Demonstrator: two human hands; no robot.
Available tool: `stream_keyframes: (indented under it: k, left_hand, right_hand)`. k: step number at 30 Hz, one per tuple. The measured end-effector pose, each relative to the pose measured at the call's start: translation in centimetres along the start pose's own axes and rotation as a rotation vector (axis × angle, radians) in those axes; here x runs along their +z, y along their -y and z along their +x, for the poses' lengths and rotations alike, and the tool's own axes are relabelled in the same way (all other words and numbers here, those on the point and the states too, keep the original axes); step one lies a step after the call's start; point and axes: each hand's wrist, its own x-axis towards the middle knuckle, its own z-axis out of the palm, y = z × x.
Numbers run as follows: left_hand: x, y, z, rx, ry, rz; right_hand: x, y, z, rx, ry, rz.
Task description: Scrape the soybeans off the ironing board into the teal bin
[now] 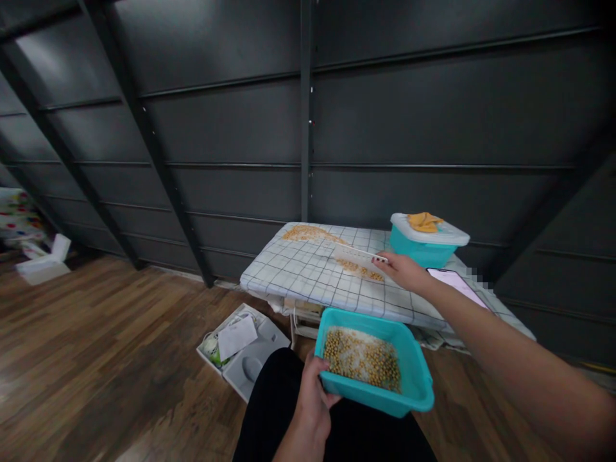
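Observation:
My left hand (312,394) grips the near left rim of a teal plastic bin (418,369), held above my lap just in front of the table's edge. Inside the bin lie many small round golden beads (363,359) mixed with whitish bits. Over the table, my right hand (403,269) is closed on the right end of a thin white strip with a row of holes (355,253). This strip stands on edge on the checked cloth. Small golden pieces (360,269) lie along its near side, and a wider spread of them (308,232) covers the far left of the cloth.
A teal box with a white lid (423,253) stands at the table's right, an orange cloth (425,222) on top. Beside it lies a phone (457,285). Below left, a white open packaging box (245,346) sits on the wooden floor. A dark panelled wall (385,115) rises behind.

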Motion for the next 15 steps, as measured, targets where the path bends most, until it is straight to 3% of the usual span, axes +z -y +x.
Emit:
stream_keyframes:
  k: [6,15]
  left_hand:
    - [0.0,0.1,-0.5,0.027,0.094,0.036]
    - [-0.2,-0.5,-1.3,0.092,0.105,0.102]
  right_hand:
    - [-0.6,2.1,-0.9,0.083,-0.036,-0.097]
    - [-0.7,5.8,-1.9,0.164,-0.037,-0.166]
